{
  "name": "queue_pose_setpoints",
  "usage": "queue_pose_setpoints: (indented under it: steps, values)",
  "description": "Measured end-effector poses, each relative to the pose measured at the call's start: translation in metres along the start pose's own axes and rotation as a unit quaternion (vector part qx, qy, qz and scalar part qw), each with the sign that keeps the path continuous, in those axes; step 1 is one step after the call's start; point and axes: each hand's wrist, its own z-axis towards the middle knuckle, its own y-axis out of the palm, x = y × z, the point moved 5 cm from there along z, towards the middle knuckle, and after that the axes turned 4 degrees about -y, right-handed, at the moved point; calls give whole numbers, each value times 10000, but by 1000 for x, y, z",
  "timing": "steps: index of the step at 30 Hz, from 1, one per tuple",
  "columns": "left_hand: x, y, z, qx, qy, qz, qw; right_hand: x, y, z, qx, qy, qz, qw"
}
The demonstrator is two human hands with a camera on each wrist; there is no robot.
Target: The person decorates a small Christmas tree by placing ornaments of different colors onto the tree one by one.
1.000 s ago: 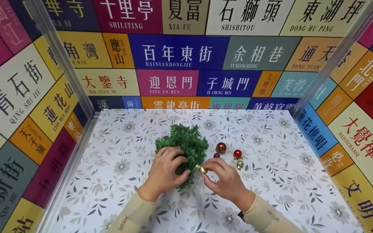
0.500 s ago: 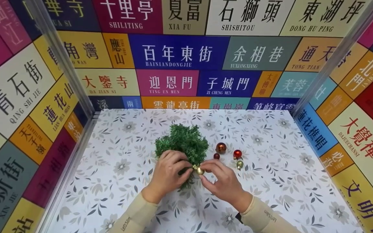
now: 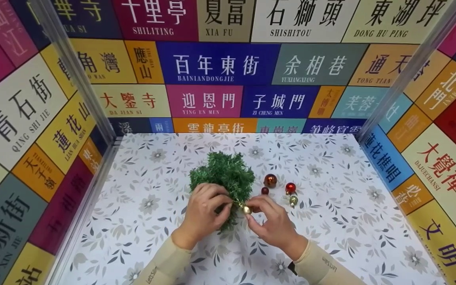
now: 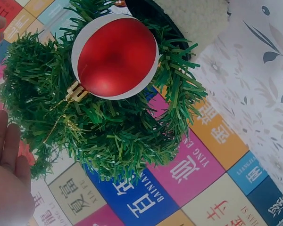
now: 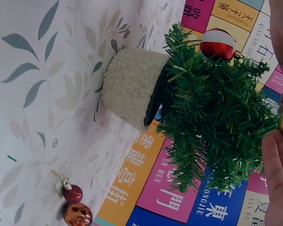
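Observation:
A small artificial Christmas tree (image 3: 228,170) stands upright in a fleecy cream pot (image 5: 132,87), which the hands mostly hide in the head view. Among its branches hangs a red and white bauble (image 4: 118,56) with a gold cap. My right hand (image 3: 277,223) pinches a small gold bauble (image 3: 247,210) between thumb and fingers, just right of the tree. From that bauble a thin gold string runs left to the fingertips of my left hand (image 3: 204,213), whose thumb and index finger pinch it in front of the lower branches.
Loose on the floral tablecloth (image 3: 331,237), right of the tree, lie an orange-brown bauble (image 3: 270,180), a bright red bauble (image 3: 290,188), a small dark red bauble (image 3: 265,190) and a greenish-gold bauble (image 3: 293,201). Sign-covered panels (image 3: 218,63) enclose the back and sides.
My right hand has brought the gold bauble left to my left hand, then drawn back slightly, the string now showing between them. My left hand has shifted slightly down. The tree stays put.

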Motion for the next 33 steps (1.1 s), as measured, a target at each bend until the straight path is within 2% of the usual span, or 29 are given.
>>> queue_pose_setpoints:
  steps: [10, 19, 23, 27, 33]
  values:
    - [-3, -3, 1, -224, -119, 254, 9994, -6, 2, 0, 177, 525, 831, 9950]
    - [-4, -2, 2, -384, -98, 346, 9986, -20, -2, 9, 34, 951, 938, 9910]
    - [-4, -1, 2, -502, -131, 469, 9975, -17, 0, 6, -67, 1105, 1025, 9886]
    - [-2, -1, 4, -521, -138, 400, 9977, -8, 5, 0, -223, 1240, 1054, 9864]
    - [1, 2, 6, -535, -137, 288, 9981, 14, 15, -15, -439, 1256, 810, 9878]
